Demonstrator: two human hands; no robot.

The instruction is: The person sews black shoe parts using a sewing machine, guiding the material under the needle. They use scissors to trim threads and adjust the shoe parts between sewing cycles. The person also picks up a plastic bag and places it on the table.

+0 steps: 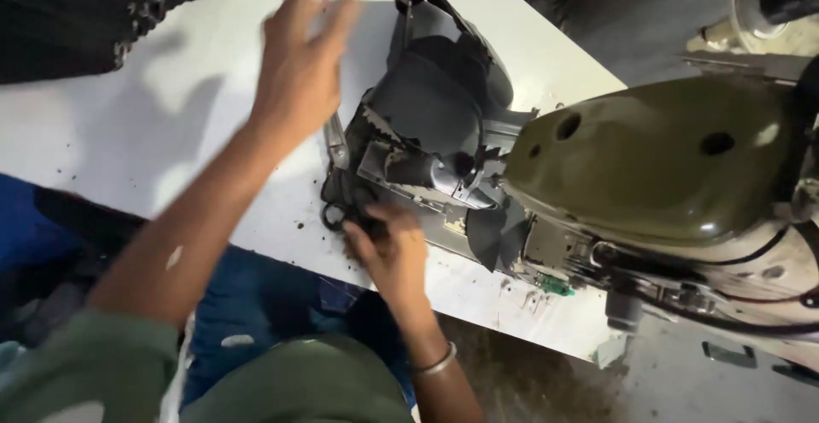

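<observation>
A dark grey, broken plastic machine housing (431, 99) lies on a white board (153, 133), joined to an olive-green rounded metal cover (657, 167). My left hand (300, 56) is raised over the board, blurred, fingers spread, holding nothing. My right hand (388, 248) rests at the near lower edge of the housing, fingers curled on a small black part (341, 214) there; a metal bangle (437, 362) sits on that wrist.
Dirt crumbs dot the white board near the housing. A black textured object (77, 14) lies at the top left. A small green circuit piece (556, 285) shows under the green cover. Blue cloth (256, 295) lies below the board's near edge.
</observation>
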